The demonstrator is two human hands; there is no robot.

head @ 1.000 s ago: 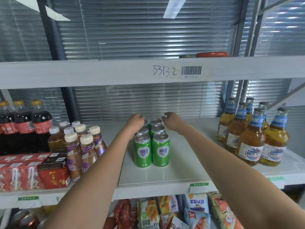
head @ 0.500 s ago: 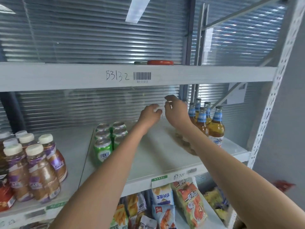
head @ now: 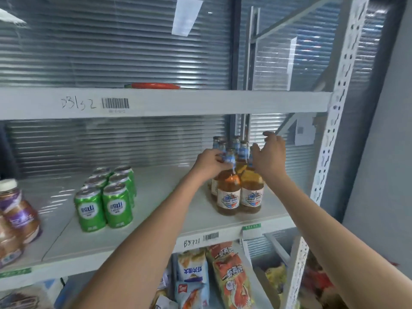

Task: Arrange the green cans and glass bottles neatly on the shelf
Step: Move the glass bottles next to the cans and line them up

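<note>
Several green cans [head: 107, 197] stand in two tidy rows on the white shelf [head: 156, 228], left of centre. Several amber glass bottles [head: 238, 190] with blue neck labels stand bunched together at the shelf's right end. My left hand [head: 209, 162] is curled around the neck of a front bottle on the cluster's left side. On the cluster's right side my right hand [head: 268, 156] hovers by the bottle necks with fingers spread; I cannot tell if it touches them.
Purple-labelled plastic bottles [head: 15, 217] stand at the shelf's left end. A perforated white upright [head: 330, 134] bounds the shelf on the right. Snack bags [head: 229, 277] fill the shelf below. A red object [head: 156, 85] lies on the shelf above.
Both hands left the green cans and moved right to the glass bottles. My view swung right with them. The left hand has closed on a bottle neck.
</note>
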